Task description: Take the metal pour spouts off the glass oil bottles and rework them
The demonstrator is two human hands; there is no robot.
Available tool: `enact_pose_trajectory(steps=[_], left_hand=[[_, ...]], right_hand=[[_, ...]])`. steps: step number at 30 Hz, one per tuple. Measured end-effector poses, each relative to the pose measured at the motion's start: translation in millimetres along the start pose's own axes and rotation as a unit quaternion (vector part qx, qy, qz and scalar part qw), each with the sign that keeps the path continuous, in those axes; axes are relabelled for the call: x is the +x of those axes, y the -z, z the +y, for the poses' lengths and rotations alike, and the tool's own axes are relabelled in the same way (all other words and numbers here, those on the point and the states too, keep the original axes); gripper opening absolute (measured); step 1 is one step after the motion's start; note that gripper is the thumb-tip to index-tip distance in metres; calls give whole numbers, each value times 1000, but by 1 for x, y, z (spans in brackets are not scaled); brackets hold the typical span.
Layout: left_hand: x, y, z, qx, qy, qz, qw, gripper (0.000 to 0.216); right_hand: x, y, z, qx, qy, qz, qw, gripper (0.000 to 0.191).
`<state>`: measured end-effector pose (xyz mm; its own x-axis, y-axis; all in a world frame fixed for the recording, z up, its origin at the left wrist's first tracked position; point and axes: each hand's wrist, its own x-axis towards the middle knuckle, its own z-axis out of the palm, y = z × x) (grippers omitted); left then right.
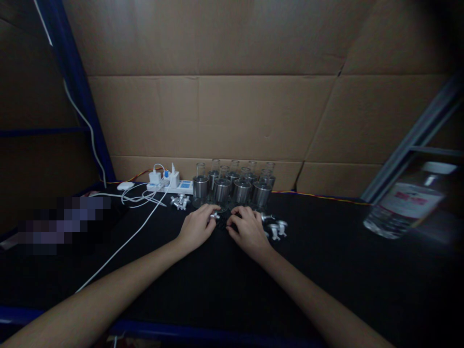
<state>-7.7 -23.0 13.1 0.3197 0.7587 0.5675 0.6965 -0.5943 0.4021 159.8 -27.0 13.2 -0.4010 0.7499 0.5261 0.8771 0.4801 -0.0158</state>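
Observation:
My left hand (198, 226) is closed, with a small silver metal fitting (214, 215) showing between thumb and fingers. Close beside it, my right hand (249, 231) is curled, its thumb and fingertips drawn together; whatever they hold is too dark to make out. Several glass bottles with narrow necks and silver metal bands (221, 189) stand upright in a cluster just behind both hands. More silver winged fittings (278, 230) lie to the right of my right hand. Another small group of metal fittings (180, 201) rests left of the bottles.
A white power strip (186, 186) with plugged-in chargers sits at the back left. Its white cable (119, 251) crosses the black tabletop (224, 290). A large clear labelled bottle (404, 203) stands at the right. Cardboard (253, 116) walls the back.

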Motion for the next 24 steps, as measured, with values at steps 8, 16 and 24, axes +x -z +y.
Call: enact_pose_trajectory(steps=[8, 16, 24], left_hand=[[0, -1, -1, -13, 4, -5, 1000, 32], [-1, -4, -4, -110, 7, -18, 994, 57], [-2, -3, -2, -140, -71, -28, 987, 57]], right_hand=[[0, -1, 0, 10, 1, -2, 1000, 6], [3, 10, -10, 111, 29, 53, 992, 21], [3, 9, -10, 139, 64, 31, 988, 11]])
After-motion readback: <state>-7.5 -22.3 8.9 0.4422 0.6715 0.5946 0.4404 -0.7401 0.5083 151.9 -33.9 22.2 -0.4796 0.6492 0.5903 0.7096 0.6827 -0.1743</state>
